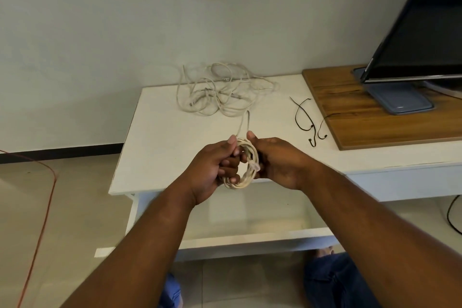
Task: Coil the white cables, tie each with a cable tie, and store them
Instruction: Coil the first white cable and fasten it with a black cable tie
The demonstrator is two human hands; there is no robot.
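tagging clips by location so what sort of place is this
Probably a room in a home or small office: a flat screen stands on a wooden board on a white desk with an open drawer, and loose white cables lie on it.

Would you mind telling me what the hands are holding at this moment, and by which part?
Both grip the coiled white cable: the left hand on the coil's left side, the right hand on its right side.
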